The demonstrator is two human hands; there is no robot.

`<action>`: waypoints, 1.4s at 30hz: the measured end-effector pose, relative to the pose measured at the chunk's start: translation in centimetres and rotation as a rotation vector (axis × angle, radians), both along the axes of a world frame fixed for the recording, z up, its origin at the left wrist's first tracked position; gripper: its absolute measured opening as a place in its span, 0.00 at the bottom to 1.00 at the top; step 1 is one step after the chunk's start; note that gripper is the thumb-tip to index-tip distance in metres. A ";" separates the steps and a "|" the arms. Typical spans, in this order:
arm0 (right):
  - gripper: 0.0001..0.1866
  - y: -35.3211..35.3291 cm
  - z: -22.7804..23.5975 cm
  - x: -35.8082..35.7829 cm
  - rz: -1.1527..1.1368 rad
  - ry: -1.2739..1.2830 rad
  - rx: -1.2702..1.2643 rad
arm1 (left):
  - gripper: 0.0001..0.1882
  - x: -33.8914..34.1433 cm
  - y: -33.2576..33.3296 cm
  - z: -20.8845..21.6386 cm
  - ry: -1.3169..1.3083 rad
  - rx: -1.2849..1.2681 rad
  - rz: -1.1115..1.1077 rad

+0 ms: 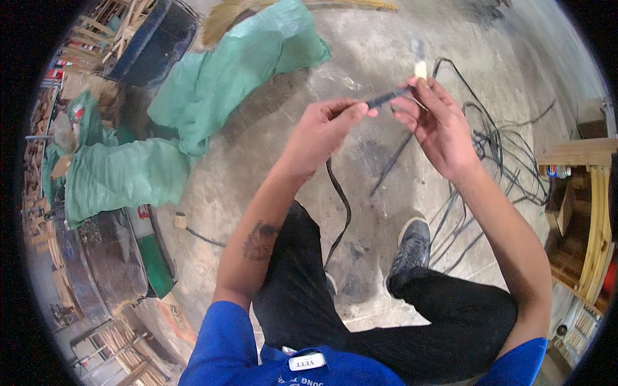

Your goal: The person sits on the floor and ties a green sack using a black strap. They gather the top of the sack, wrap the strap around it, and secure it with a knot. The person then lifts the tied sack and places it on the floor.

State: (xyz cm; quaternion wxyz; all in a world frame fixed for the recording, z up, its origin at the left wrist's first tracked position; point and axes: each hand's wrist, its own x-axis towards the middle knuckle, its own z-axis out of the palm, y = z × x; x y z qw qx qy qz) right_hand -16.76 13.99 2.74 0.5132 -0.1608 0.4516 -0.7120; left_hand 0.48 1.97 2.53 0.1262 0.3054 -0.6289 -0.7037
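Note:
Black cable (388,98) runs in a short taut stretch between my two hands. My left hand (322,132) pinches it between thumb and fingertips. My right hand (445,125) is closed at the cable's other side, with thumb and forefinger on a small white piece (420,69). That piece points upward and has a blurred, see-through far end; I cannot tell its kind. Whether the cable joins it is hidden by my fingers. Below my left hand, a length of black cable (341,199) hangs down past my knee.
Loose black cables (496,138) lie tangled on the concrete floor (277,148) at right. A pale plug (181,220) on a cord lies left. Green sacks (241,67) and a dark bin (151,48) stand far left; a wooden shelf (595,238) is at right. My shoe (414,243) is near the cables.

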 end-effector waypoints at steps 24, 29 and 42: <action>0.16 -0.1 -8.0 2.4 0.625 0.986 0.378 | 0.19 10.0 -4.6 -21.4 -0.575 -0.364 -0.420; 0.14 -2.5 -20.0 9.3 0.652 1.264 0.536 | 0.20 15.9 0.2 -28.3 -0.754 -0.087 0.029; 0.13 -1.3 -29.8 19.4 0.334 1.098 0.639 | 0.18 16.3 1.3 -28.4 -0.540 -0.176 0.178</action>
